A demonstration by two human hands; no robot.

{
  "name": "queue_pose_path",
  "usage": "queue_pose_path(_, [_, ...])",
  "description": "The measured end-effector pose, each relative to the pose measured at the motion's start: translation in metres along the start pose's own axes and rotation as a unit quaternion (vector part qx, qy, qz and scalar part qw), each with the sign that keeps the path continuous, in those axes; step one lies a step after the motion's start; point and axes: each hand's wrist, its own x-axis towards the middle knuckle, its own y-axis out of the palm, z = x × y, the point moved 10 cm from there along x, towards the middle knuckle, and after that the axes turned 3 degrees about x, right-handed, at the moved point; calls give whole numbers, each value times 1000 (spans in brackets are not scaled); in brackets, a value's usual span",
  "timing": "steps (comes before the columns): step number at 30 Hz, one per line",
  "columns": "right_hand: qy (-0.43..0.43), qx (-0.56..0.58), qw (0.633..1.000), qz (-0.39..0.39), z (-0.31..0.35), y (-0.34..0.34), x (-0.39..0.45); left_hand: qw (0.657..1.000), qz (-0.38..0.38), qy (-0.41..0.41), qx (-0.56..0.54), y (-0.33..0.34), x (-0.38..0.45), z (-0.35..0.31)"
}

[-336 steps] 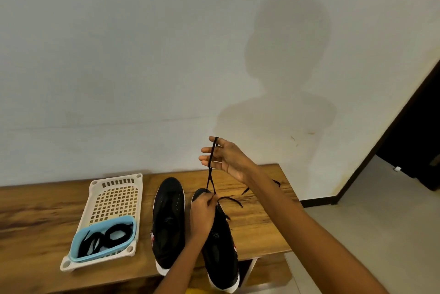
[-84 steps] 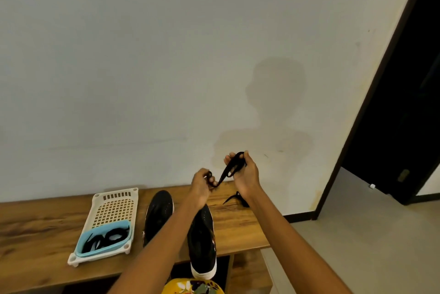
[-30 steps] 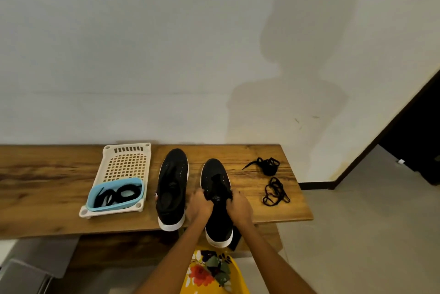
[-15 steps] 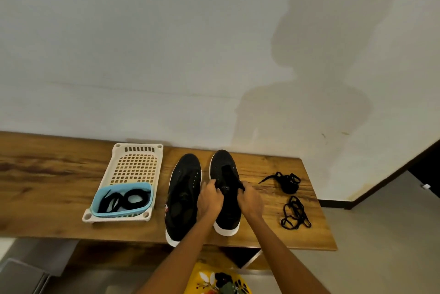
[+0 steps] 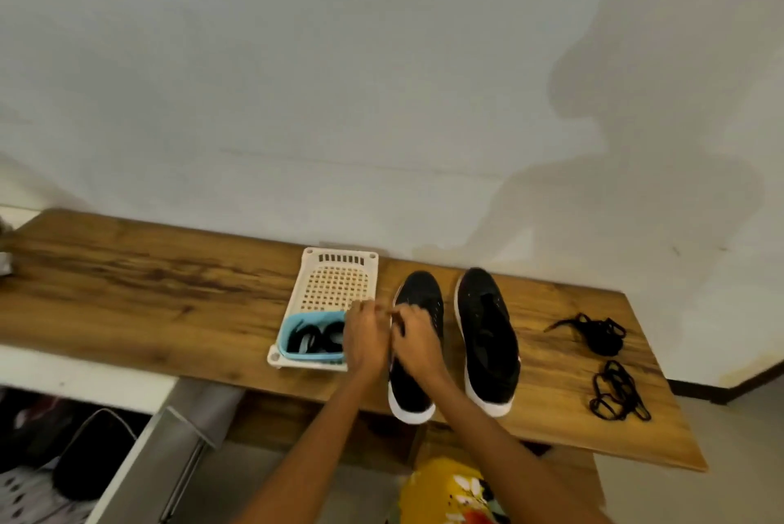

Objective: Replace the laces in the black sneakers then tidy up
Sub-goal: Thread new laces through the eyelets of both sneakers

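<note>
Two black sneakers with white soles stand side by side on a wooden bench [image 5: 148, 294], toes toward the wall. Both my hands are on the left sneaker [image 5: 419, 293]. My left hand [image 5: 365, 339] grips its left side, next to the tray. My right hand [image 5: 418, 340] grips it over the tongue opening. Their fingers are curled and blurred. The right sneaker [image 5: 488, 337] stands untouched, its eyelets without a lace. A small blue basket [image 5: 287, 332] at the near end of a white perforated tray [image 5: 339, 257] holds coiled black laces [image 5: 314, 340].
Two loose bundles of black lace lie at the right end of the bench, one farther back [image 5: 602, 335] and one nearer [image 5: 615, 392]. Below at the left is an open grey drawer [image 5: 135, 455]. A yellow flowered cloth [image 5: 449, 494] shows under the bench's front edge.
Both hands have left the right sneaker and moved left onto the left sneaker. The view has swung left, so the bench's left part shows.
</note>
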Motion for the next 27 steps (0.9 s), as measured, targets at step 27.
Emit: queue_pose_path(27, [-54, 280, 958, -34, 66, -154, -10, 930, 168, 221, -242, -115, -3, -191])
